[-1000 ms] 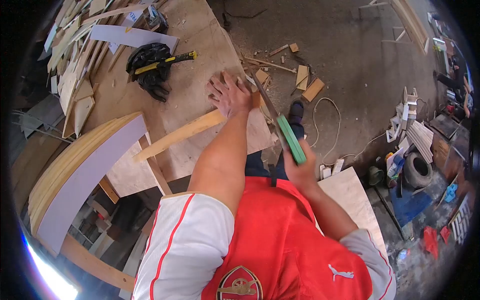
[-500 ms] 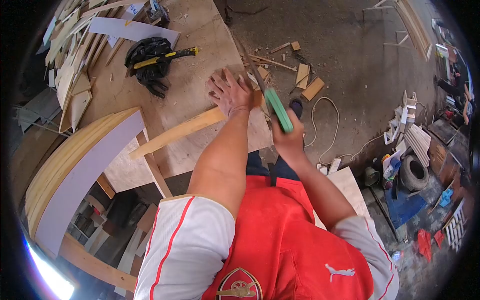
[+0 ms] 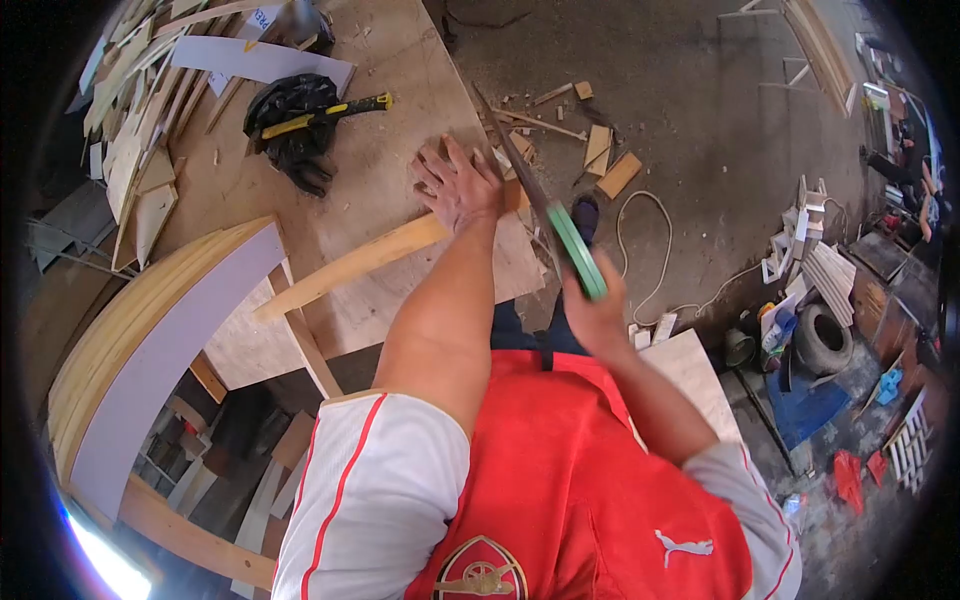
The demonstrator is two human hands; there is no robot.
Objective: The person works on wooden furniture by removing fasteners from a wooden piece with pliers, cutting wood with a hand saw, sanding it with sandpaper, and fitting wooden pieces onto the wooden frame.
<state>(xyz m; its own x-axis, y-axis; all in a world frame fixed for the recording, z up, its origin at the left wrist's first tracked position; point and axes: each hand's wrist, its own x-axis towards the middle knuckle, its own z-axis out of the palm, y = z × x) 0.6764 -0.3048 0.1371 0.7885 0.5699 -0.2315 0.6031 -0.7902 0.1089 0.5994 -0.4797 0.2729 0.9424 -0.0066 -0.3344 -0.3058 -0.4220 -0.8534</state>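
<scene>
My left hand [image 3: 459, 185] lies spread, pressing down over a curved wooden strip [image 3: 370, 252] on the plywood tabletop [image 3: 385, 80]. My right hand [image 3: 597, 312] is wrapped round the green handle of a handsaw [image 3: 575, 250]. The saw's blade points up and away from me, alongside the table's right edge and across the strip's end. Whether its teeth touch the wood I cannot tell. Beyond my left hand, a hammer [image 3: 325, 116] with a yellow and black handle rests on a black plastic bag [image 3: 290, 98].
Offcuts [image 3: 619, 175] and a pale cord [image 3: 668, 240] lie on the floor at the right. Thin wood strips [image 3: 130, 150] are heaped at the table's far left. A curved laminated piece [image 3: 160, 340] stands at the left. A tire [image 3: 824, 338] sits among clutter at the far right.
My right hand has drawn the handsaw back toward me and slightly right, so more of the blade shows. My left hand keeps its place on the strip.
</scene>
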